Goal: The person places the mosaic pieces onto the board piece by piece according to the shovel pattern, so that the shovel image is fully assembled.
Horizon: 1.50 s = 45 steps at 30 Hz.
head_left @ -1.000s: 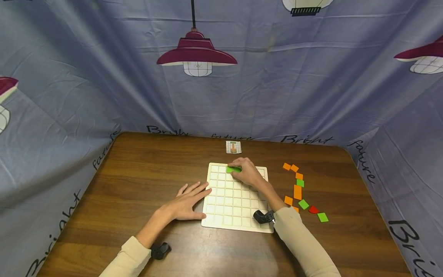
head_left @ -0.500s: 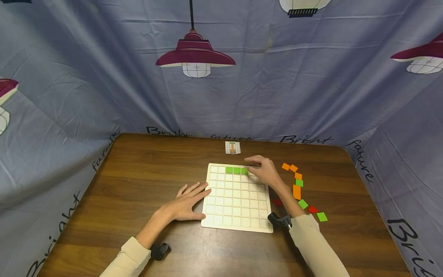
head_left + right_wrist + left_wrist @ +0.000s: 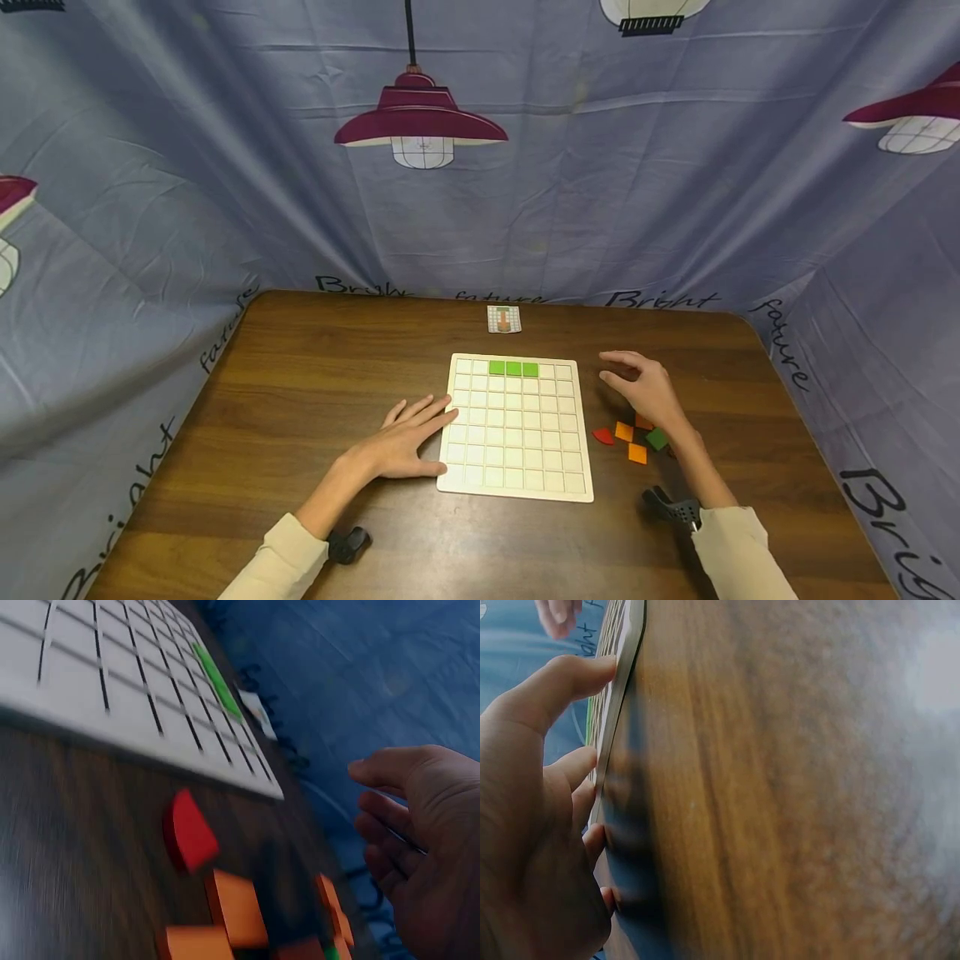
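A pale square grid board (image 3: 513, 437) lies on the wooden table. Three green square tiles (image 3: 513, 369) sit side by side in its far row. My left hand (image 3: 405, 442) is spread at the board's left side, its fingertips and thumb touching the edge. In the head view, my right hand (image 3: 648, 387) hovers right of the board above loose pieces, thumb and fingers apart, holding nothing. Near it lie a red quarter-round piece (image 3: 603, 436), orange square tiles (image 3: 624, 431) and a green tile (image 3: 657, 439). The hand and forearm hide other pieces.
Beyond the board's far edge lies a small printed card (image 3: 503, 319) with a grid picture. A blue-grey curtain (image 3: 600, 217) with printed lamps hangs behind the table (image 3: 337, 358). Each wrist wears a black device.
My right hand has let go of the third green tile in the far row and moved right, off the board, over the loose pieces. The left hand has stayed put.
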Each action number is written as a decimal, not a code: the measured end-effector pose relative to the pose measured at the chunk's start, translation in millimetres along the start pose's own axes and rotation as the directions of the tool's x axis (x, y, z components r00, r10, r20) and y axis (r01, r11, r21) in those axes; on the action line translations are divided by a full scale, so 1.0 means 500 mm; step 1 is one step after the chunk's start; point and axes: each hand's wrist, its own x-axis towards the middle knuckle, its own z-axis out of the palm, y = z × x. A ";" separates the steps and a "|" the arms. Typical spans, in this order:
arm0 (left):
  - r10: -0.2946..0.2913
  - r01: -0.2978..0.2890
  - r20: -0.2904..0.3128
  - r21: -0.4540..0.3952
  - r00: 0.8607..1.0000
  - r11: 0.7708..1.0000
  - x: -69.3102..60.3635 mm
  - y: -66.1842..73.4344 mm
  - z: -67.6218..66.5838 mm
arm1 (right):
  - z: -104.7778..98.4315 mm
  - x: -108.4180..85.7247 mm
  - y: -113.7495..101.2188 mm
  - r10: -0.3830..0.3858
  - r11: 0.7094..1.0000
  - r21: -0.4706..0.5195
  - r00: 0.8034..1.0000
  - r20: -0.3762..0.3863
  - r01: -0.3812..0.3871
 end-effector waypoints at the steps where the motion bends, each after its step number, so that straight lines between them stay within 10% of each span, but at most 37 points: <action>1: 0.001 -0.001 0.000 0.000 1.000 1.000 0.000 0.000 0.000 | -0.008 -0.006 0.007 0.010 1.000 -0.008 1.000 -0.011 -0.010; 13: 0.000 0.000 -0.013 0.008 1.000 1.000 0.001 -0.001 -0.003 | -0.056 -0.051 0.092 0.129 0.991 -0.013 0.976 -0.174 -0.133; 45: -0.006 0.006 -0.007 -0.003 1.000 1.000 0.000 0.002 0.002 | -0.045 0.022 0.132 0.239 0.957 -0.139 0.963 -0.123 -0.255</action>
